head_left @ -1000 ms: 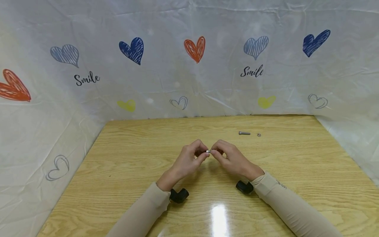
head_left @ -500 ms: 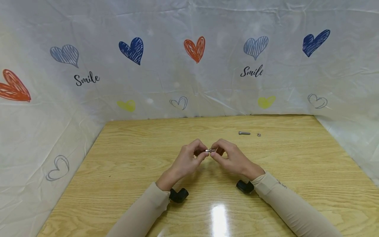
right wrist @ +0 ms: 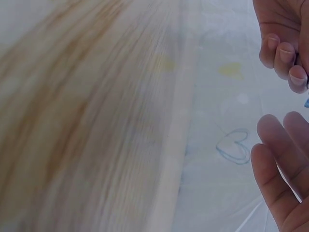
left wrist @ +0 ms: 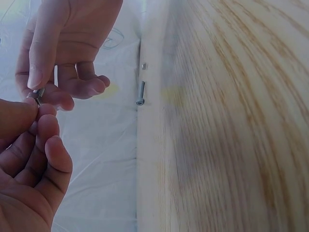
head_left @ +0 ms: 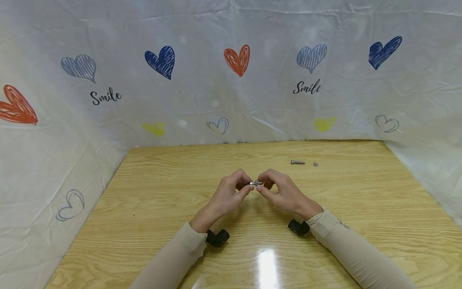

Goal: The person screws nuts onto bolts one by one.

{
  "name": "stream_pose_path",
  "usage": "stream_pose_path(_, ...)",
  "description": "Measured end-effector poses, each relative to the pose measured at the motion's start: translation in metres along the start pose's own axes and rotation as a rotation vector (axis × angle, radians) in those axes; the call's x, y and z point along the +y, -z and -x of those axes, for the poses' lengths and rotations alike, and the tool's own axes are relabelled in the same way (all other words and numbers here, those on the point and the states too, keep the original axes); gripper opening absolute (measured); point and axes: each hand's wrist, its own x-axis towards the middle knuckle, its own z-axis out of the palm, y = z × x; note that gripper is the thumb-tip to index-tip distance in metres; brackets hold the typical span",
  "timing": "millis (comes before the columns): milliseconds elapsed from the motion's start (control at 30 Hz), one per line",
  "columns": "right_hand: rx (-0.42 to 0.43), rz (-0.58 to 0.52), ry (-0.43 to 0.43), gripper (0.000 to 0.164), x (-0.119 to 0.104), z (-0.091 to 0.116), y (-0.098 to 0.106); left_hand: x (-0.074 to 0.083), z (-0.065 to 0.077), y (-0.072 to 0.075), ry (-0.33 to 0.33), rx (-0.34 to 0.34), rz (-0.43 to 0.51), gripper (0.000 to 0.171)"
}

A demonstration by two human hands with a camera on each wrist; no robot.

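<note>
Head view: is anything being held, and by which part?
The left grip pinches a small metal bolt by one end; the right grip is at its middle, whether pinching unclear.

“Smile” (head_left: 106, 96), twice, on the white cloth (head_left: 195, 104) facing me
I read one black word towards the left and another (head_left: 306, 86) towards the right, each below a striped blue heart (head_left: 79, 67); the dark marking (head_left: 343, 224) on my right sleeve (head_left: 361, 251) is too small to read.
</note>
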Motion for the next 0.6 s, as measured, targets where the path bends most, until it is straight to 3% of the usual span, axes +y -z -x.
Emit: stream_pose_path(600, 0.051, -0.008, 0.050, 0.014, 0.0000, -0.0007, 0.0002, -0.0007, -0.0002, 0.0010, -0.013, 0.013, 0.006, 0.009)
